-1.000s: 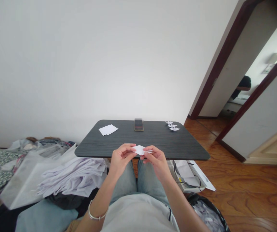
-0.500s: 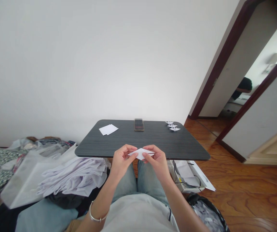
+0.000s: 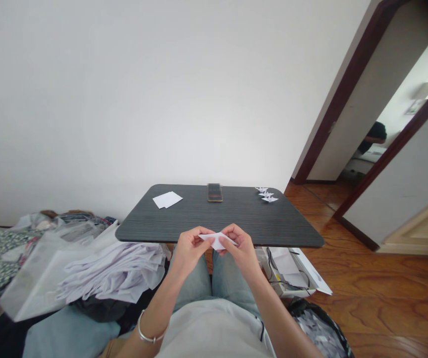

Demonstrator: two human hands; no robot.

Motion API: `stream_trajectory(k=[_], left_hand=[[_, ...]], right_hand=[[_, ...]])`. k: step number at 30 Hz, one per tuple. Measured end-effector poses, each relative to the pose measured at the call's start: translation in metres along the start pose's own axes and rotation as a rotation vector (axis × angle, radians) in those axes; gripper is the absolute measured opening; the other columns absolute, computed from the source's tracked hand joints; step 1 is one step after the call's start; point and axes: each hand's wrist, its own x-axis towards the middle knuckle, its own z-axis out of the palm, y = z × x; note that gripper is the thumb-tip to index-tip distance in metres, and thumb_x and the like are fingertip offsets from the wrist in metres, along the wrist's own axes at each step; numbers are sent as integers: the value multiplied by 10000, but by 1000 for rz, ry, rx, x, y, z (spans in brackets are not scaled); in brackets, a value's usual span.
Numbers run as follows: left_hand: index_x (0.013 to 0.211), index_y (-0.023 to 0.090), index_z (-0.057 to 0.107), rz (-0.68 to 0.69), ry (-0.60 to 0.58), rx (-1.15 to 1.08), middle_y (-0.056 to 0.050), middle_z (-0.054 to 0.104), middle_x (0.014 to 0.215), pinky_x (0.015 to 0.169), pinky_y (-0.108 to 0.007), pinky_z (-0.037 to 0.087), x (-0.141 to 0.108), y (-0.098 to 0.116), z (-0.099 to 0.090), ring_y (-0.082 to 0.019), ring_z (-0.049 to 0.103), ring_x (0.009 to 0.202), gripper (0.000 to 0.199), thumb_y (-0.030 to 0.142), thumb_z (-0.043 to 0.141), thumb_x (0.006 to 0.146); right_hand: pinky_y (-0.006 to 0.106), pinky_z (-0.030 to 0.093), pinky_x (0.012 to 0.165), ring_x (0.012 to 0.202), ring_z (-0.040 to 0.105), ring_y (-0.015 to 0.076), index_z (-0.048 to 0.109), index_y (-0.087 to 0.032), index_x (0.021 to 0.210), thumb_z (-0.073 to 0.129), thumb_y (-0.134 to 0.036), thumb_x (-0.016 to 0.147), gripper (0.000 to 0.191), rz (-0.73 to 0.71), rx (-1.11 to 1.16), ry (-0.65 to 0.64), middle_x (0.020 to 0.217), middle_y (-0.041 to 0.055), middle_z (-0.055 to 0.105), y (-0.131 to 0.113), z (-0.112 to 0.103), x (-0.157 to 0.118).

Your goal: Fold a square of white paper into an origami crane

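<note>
A folded white paper [image 3: 217, 241] is pinched between my left hand [image 3: 190, 250] and my right hand [image 3: 239, 244], just above the near edge of the dark grey wood-grain table [image 3: 247, 215]. Fingers from both hands cover its ends. On the tabletop lie a small stack of white paper sheets [image 3: 167, 200], a phone [image 3: 214, 192] at the far edge, and several folded paper cranes [image 3: 267, 195] at the far right. A silver bangle [image 3: 146, 330] circles my left wrist.
A heap of white fabric and bags [image 3: 113, 273] lies left of my knees. An open box with papers and cables [image 3: 286, 268] sits to the right, above a black patterned bag [image 3: 318, 328]. A person [image 3: 375, 136] bends beyond the doorway on the right.
My hands have drawn closer together, and their fingers now cover more of the paper. The paper has gone from a wider triangle to a narrower fold.
</note>
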Motion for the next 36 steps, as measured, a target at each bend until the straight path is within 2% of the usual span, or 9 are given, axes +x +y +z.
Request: stream_trajectory(k=[6,18,25,29,36], left_hand=[[785,122,667,-16,-9,-18,-34,678,681,599,-228,469,-1,3,-1,-135,609,614,169,250,657,675],[661,138,674,-32,0,-116,-22,656,616,589,-250,477,-3,10,2,-135,591,572,93,229,660,647],[686,137,672,17,-3,-90,-19,651,621,597,-233,474,-5,12,4,-121,580,576,96,227,637,685],[698,139,669,52,-21,-26,-21,660,632,600,-228,477,-7,13,3,-125,593,593,109,235,620,709],[716,141,665,26,-20,-26,-30,663,636,563,-233,466,-7,14,5,-142,605,584,134,270,657,678]], right_hand=[[196,468,448,504,554,105,565,-179,736,641,-318,723,159,-13,16,-20,608,-23,594,-1,0,-1],[223,472,466,488,534,109,584,-194,667,631,-291,705,115,-44,61,10,584,-27,569,-5,2,-4],[215,458,463,480,530,103,563,-196,704,608,-301,738,120,-70,89,-8,583,-36,559,-6,2,-4],[229,474,483,516,551,120,549,-199,765,622,-346,734,167,-47,51,-15,613,-25,586,-10,2,-6],[230,477,487,531,544,126,607,-175,699,666,-349,704,184,-20,-63,8,595,-2,596,-10,1,-4]])
